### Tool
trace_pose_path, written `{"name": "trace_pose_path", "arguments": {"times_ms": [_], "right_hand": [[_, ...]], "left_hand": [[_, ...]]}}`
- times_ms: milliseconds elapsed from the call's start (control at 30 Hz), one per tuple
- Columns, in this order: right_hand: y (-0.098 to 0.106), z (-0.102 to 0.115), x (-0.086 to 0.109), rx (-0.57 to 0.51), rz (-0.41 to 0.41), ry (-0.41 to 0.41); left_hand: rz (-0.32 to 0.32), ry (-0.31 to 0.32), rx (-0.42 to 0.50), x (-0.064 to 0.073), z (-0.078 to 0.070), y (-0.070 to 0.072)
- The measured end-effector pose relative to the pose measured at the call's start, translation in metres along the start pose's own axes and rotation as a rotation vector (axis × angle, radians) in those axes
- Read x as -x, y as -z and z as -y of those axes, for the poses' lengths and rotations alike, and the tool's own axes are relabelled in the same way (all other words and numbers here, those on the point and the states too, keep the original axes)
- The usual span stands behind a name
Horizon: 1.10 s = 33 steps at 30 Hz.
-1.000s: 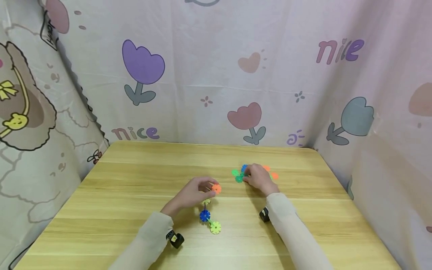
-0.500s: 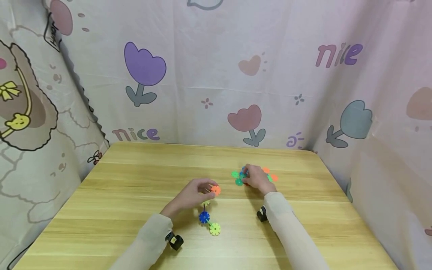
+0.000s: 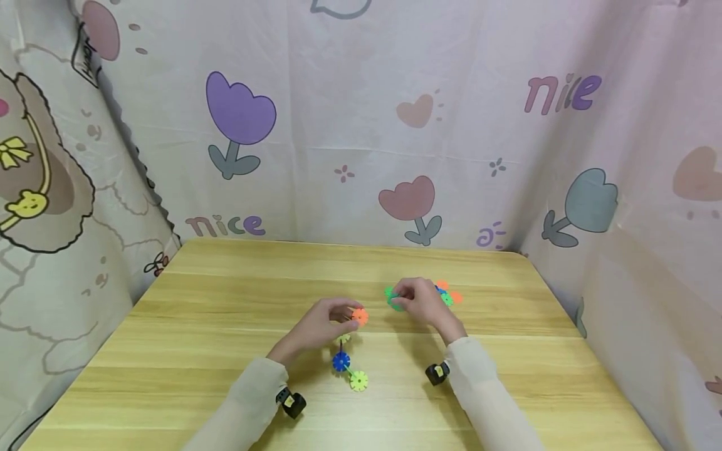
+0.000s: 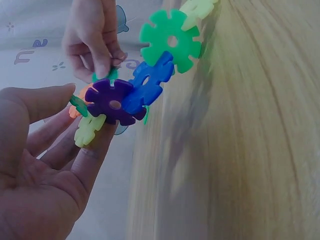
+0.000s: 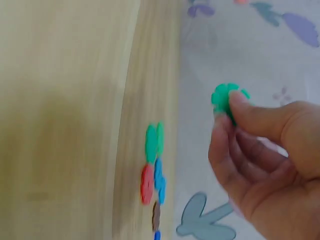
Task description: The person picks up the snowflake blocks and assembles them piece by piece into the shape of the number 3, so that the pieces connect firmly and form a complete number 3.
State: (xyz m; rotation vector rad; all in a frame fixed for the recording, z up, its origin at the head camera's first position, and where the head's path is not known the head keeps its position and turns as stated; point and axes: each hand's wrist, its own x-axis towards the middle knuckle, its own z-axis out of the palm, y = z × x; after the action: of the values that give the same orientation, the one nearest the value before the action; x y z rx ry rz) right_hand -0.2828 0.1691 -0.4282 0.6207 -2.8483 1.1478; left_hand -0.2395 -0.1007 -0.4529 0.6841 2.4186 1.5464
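My left hand (image 3: 316,324) grips a chain of interlocking plastic snowflake discs. An orange disc (image 3: 360,317) shows by its fingertips; a dark blue disc (image 3: 341,361) and a yellow disc (image 3: 358,381) hang on the near side. Close up in the left wrist view, a purple disc (image 4: 100,100) joins a blue disc (image 4: 156,80), then a bright green disc (image 4: 156,37). Between thumb and fingers, my right hand (image 3: 424,302) pinches a single green disc (image 5: 220,97), raised above the table and apart from the chain.
Loose discs lie on the wooden table (image 3: 237,300) under and beyond the right hand, among them a red disc (image 5: 146,185), a brown disc (image 5: 156,216) and an orange disc (image 3: 456,297). A printed curtain (image 3: 316,94) stands behind the table's far edge.
My right hand has come up from the loose discs with a green disc pinched in it and shifted slightly left. The left hand and its chain have hardly moved.
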Motion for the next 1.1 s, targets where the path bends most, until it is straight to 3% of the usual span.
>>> {"name": "trace_pose_path", "arguments": {"times_ms": [167, 333, 633, 967, 1100], "right_hand": [[-0.01, 0.017, 0.011, -0.104, 0.042, 0.104], [-0.02, 0.026, 0.014, -0.11, 0.054, 0.188], [-0.028, 0.028, 0.016, -0.119, 0.027, 0.206], [-0.035, 0.035, 0.015, -0.109, -0.07, 0.237], [-0.038, 0.036, 0.014, -0.089, -0.125, 0.272]], "left_hand": [[-0.01, 0.029, 0.022, -0.001, -0.001, 0.0], [-0.021, 0.024, 0.036, -0.003, 0.0, 0.0], [-0.036, -0.043, 0.087, -0.004, 0.003, -0.001], [-0.142, 0.046, 0.064, -0.011, -0.002, -0.006], [-0.196, 0.046, 0.098, -0.012, -0.004, -0.007]]}}
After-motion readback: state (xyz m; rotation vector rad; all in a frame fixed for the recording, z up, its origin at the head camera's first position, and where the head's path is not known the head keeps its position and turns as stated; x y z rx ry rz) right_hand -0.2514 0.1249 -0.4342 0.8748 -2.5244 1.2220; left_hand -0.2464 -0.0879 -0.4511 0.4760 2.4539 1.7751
